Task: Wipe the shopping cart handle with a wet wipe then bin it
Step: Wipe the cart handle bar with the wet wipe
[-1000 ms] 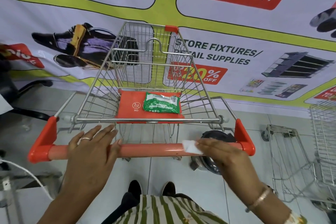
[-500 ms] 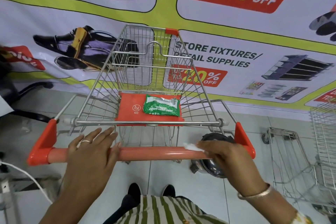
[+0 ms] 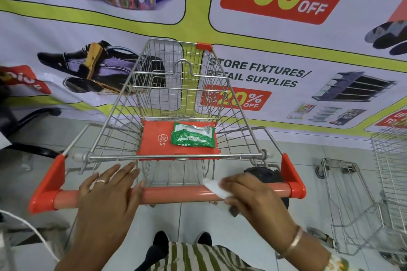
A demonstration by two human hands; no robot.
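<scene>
Head view: our right hand [image 3: 253,199] wraps over the orange cart handle [image 3: 176,193] right of its middle, fingers curled and pressing a white wet wipe [image 3: 217,189] against the bar; one corner of the wipe pokes out to the left of our fingertips. Our left hand [image 3: 110,196] lies flat and slack on the left part of the handle, fingers spread, gripping nothing. Bare bar runs between our two hands, and a short stretch more between the right hand and the red end cap [image 3: 294,179]. A green wipes pack [image 3: 192,136] lies on the red seat flap [image 3: 154,138] inside the wire basket. A second wire cart [image 3: 356,204] stands near on the right.
</scene>
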